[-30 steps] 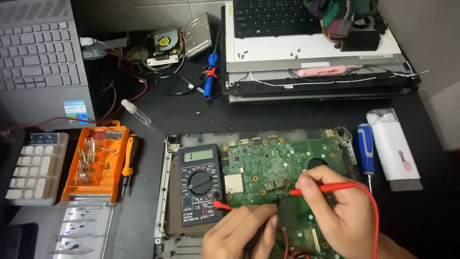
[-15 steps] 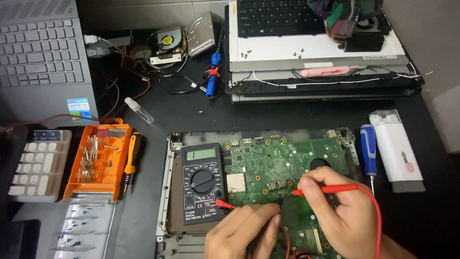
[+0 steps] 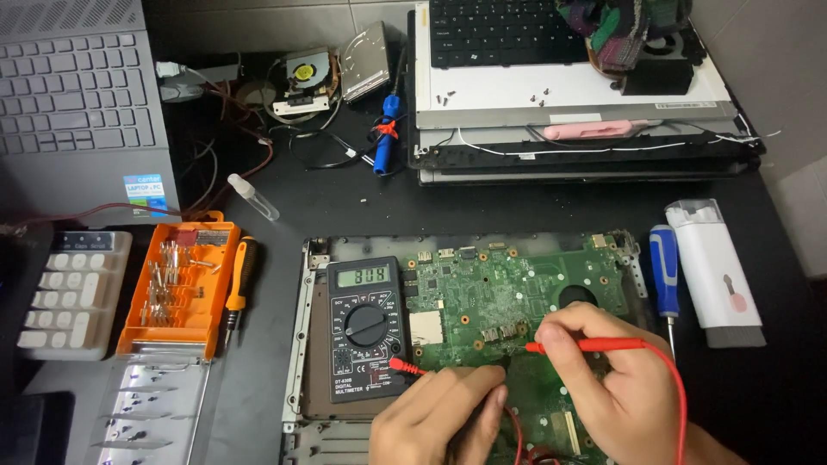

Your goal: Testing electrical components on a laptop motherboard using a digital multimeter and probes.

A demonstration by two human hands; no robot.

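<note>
Head view: your right hand (image 3: 616, 379) pinches the light, stiff red probe (image 3: 586, 346) by its handle; left hand (image 3: 439, 413) is closed beside it over the fragile circuit board (image 3: 508, 297).

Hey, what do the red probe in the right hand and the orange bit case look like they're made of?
The red probe, held in the right hand, looks like matte moulded plastic with a thin metal tip. The orange bit case looks like glossy hard plastic; the bits inside glint like steel.
</note>
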